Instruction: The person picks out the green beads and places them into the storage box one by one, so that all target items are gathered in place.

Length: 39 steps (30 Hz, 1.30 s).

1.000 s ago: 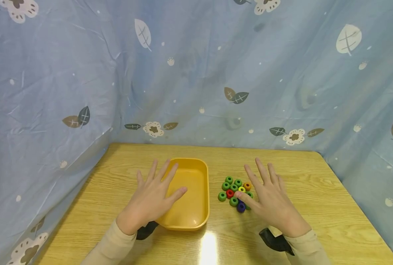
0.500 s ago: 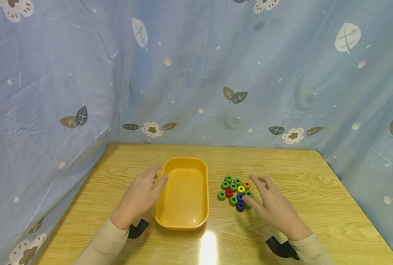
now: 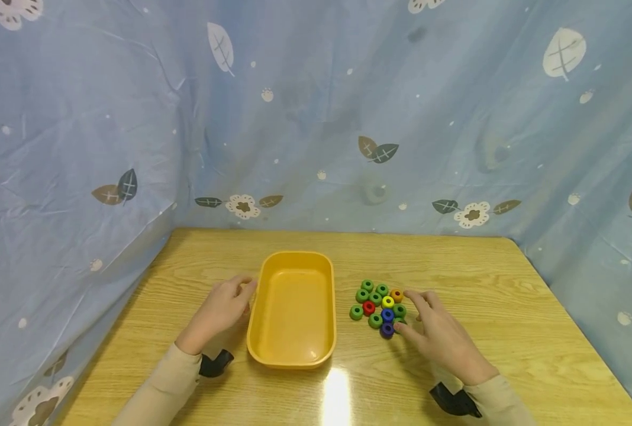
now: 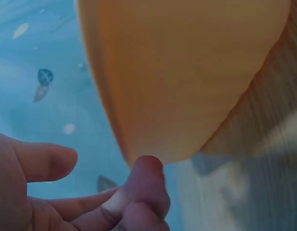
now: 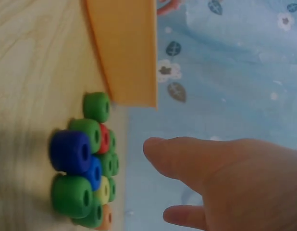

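Note:
An orange-yellow plastic tray [image 3: 254,338] stands left of the table's middle. Beside its left wall is my left hand [image 3: 219,313], fingers loosely bent and thumb apart, holding nothing. The left wrist view shows the tray's outer wall [image 4: 177,72] with my left fingertips [image 4: 149,168] right at it. To the right of the tray lie several round beads with holes: green [image 3: 356,312], red [image 3: 368,307], yellow [image 3: 387,302], orange [image 3: 396,295] and blue [image 3: 387,315]. My right hand [image 3: 448,337] hovers at their right edge, thumb and fingers spread. No bead is between them in the right wrist view.
The wooden table [image 3: 486,296] carries the tray and the beads. A blue patterned cloth [image 3: 316,118] hangs behind it and along both sides. Light glares off the table [image 3: 336,393] in front of the tray.
Both hands have come down from spread poses. My left hand has drawn back from over the tray to its left side. My right hand has lowered beside the beads, its fingers bending.

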Available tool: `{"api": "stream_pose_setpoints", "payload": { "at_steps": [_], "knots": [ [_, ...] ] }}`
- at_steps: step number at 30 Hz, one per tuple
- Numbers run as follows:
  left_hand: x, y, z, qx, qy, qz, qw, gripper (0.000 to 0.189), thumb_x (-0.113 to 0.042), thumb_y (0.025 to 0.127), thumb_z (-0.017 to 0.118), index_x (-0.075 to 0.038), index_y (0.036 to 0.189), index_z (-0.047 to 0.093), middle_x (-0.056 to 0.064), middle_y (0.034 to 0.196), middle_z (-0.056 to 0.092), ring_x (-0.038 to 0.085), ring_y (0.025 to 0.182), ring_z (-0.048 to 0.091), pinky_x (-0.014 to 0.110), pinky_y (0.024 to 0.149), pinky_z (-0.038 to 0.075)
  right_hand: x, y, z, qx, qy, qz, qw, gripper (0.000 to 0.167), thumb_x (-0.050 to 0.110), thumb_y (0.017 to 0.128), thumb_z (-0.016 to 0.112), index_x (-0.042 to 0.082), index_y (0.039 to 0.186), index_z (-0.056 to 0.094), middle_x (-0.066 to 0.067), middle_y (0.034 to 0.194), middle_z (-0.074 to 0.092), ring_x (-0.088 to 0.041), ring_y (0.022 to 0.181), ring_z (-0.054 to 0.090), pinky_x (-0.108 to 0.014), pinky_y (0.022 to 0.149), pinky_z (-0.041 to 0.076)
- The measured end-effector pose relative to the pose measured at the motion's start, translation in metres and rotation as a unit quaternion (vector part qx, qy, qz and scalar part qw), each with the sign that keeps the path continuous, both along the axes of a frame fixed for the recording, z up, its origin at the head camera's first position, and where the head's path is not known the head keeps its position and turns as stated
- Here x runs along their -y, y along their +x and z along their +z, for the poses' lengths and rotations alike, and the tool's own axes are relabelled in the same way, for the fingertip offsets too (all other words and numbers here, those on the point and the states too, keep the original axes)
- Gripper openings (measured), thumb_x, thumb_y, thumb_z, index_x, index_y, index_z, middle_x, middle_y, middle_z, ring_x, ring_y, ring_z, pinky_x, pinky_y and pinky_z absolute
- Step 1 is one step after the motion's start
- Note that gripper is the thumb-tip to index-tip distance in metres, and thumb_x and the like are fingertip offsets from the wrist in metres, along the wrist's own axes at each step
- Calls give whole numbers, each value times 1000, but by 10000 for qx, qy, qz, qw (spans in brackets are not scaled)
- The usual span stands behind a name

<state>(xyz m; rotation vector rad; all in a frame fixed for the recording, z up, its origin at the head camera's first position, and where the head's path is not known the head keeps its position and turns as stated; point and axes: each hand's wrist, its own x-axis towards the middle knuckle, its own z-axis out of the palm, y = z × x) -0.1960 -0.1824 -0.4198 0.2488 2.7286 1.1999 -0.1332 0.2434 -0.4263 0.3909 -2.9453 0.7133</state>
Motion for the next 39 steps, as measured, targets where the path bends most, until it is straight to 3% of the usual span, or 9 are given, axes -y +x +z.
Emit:
{"api": "stream_pose_setpoints", "payload": {
  "at_steps": [6, 9, 17, 21, 29, 39],
  "knots": [
    [2, -2, -11, 272, 299, -143, 9991, 47, -34, 115, 40, -1, 142, 59, 7, 53, 54, 15, 44, 46, 30, 51, 45, 0, -5, -11, 440, -64, -142, 9989, 66, 30, 96, 77, -3, 147, 50, -18, 120, 53, -11, 72, 50, -24, 54, 42],
    [2, 0, -13, 329, 338, -206, 9987, 47, -35, 115, 40, -3, 142, 61, 1, 50, 50, 13, 41, 42, 30, 48, 44, -1, -6, -17, 639, -13, -190, 9978, 62, 29, 95, 78, -3, 142, 53, -16, 116, 53, -11, 71, 47, -24, 54, 41],
    [2, 0, -12, 224, 345, -268, 9988, 49, -38, 115, 38, -3, 143, 59, 7, 52, 52, 14, 41, 43, 31, 48, 44, -2, -11, -26, 727, -104, -9, 9973, 38, 21, 91, 82, 5, 121, 65, -8, 106, 55, -13, 78, 49, -25, 61, 43],
    [2, -1, -12, 201, 359, -274, 9988, 53, -41, 115, 38, -2, 146, 56, 5, 51, 51, 14, 41, 42, 30, 48, 43, 0, -14, -28, 727, -237, 92, 9970, 34, 17, 90, 83, 7, 118, 66, -6, 105, 58, -11, 83, 53, -25, 67, 48],
    [2, 0, -12, 209, 350, -302, 9987, 54, -43, 114, 38, -4, 144, 57, -1, 49, 47, 12, 41, 41, 29, 46, 42, 1, -19, -33, 786, -277, 171, 9964, 30, 8, 89, 79, 10, 116, 69, -3, 100, 58, -10, 78, 52, -25, 66, 46],
    [0, -4, -15, 160, 264, -243, 9992, 57, -45, 114, 37, -3, 148, 54, 8, 54, 53, 17, 44, 46, 31, 49, 43, 0, -23, -37, 831, -514, 273, 9948, 25, 2, 85, 78, 12, 105, 67, -2, 100, 59, -9, 74, 50, -24, 63, 45]
  ]
}}
